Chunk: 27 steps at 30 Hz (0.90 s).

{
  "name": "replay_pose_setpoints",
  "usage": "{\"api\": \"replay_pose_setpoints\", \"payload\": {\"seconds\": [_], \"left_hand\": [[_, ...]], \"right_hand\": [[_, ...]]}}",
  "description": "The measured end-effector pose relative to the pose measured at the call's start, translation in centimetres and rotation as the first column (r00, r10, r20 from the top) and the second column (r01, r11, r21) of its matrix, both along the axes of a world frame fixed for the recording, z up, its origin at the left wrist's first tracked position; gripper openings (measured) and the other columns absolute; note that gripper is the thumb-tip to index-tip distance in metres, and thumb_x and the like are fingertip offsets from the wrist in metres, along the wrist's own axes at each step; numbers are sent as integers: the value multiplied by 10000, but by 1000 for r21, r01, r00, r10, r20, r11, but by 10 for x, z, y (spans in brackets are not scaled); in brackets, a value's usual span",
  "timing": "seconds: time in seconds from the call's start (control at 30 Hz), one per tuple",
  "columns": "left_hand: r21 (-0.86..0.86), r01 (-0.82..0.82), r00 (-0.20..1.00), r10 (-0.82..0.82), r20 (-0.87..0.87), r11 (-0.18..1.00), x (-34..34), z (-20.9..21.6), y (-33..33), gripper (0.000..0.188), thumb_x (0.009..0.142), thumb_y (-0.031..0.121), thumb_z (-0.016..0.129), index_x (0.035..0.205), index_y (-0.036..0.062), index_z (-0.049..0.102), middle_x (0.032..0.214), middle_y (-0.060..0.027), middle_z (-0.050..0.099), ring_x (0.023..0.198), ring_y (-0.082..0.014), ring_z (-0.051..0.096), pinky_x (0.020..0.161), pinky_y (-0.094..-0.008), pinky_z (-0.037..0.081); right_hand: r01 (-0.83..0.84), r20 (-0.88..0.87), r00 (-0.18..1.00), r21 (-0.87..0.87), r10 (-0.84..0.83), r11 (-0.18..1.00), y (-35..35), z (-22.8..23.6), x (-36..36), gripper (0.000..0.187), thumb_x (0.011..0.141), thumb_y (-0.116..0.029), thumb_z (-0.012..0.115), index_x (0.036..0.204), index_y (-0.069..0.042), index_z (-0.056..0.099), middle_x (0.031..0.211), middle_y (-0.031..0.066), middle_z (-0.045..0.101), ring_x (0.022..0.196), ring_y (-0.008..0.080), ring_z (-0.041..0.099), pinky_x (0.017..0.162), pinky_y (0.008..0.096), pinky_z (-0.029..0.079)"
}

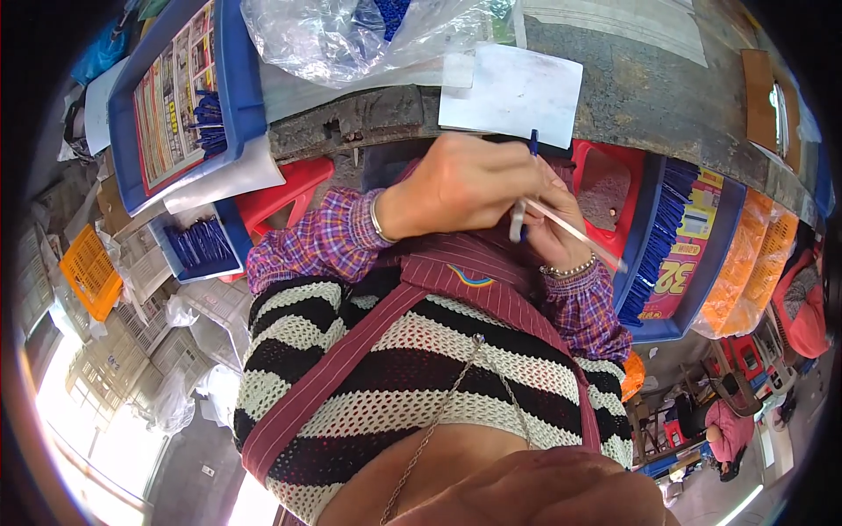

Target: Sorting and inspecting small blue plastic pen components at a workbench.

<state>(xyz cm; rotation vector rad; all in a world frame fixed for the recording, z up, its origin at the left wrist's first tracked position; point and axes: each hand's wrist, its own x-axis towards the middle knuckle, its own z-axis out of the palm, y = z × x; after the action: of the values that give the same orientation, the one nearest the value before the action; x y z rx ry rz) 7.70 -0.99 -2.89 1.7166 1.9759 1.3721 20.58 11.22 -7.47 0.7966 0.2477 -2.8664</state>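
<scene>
Above my lap, at the table's front edge, both hands are close together with fingers closed. My left hand (pixel 460 184), with a silver bangle at the wrist, pinches a slim blue pen (pixel 534 140) whose blue end sticks up past the fingers. Its middle is hidden, and a whitish end piece (pixel 517 219) shows below them. In my right hand (pixel 559 223), beside a beaded bracelet, lies a thin pale stick (pixel 583 235) slanting down to the right. Its far end is blurred. Just beyond the hands, a white sheet (pixel 513 92) overhangs the table edge.
Blue trays with bundles of blue pens flank me: a large left tray (pixel 241 79), a small lower tray (pixel 171 261) and a right tray (pixel 715 254). A clear plastic bag (pixel 324 44) lies on the worn table (pixel 631 96). Red stools (pixel 294 188) stand underneath. Other people sit far right.
</scene>
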Motion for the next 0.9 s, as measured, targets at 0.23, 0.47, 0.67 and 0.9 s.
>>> {"api": "replay_pose_setpoints", "payload": {"seconds": [0.23,0.47,0.67,0.9], "left_hand": [[72,12,974,4,-226,997,17,-11,-8,261,621,72,694,874,31,649,892,-111,613,502,-152,539,420,-257,409],[63,6,979,7,-203,998,18,-9,-8,249,630,65,678,877,44,654,897,-112,613,526,-155,547,440,-260,419],[90,-40,995,48,-89,995,17,-12,-10,297,610,27,694,903,53,650,865,-100,622,615,-197,613,482,-271,463],[49,-145,970,132,202,988,6,-10,-7,222,649,-27,718,854,38,662,787,-96,652,695,-203,651,563,-267,513]], "right_hand": [[-61,74,996,97,54,993,3,-10,5,317,888,-118,541,1176,13,526,775,-4,577,536,44,456,461,167,354],[-94,117,990,168,75,981,4,-10,5,310,891,-129,535,1163,21,535,811,4,596,551,34,467,450,155,349],[-103,-23,994,68,104,992,9,-7,3,288,887,-137,541,1129,19,547,821,8,588,550,41,462,466,163,359],[-95,-19,995,145,98,985,9,-1,-1,273,901,-184,538,1100,1,535,784,5,569,531,43,442,471,180,350]]}}
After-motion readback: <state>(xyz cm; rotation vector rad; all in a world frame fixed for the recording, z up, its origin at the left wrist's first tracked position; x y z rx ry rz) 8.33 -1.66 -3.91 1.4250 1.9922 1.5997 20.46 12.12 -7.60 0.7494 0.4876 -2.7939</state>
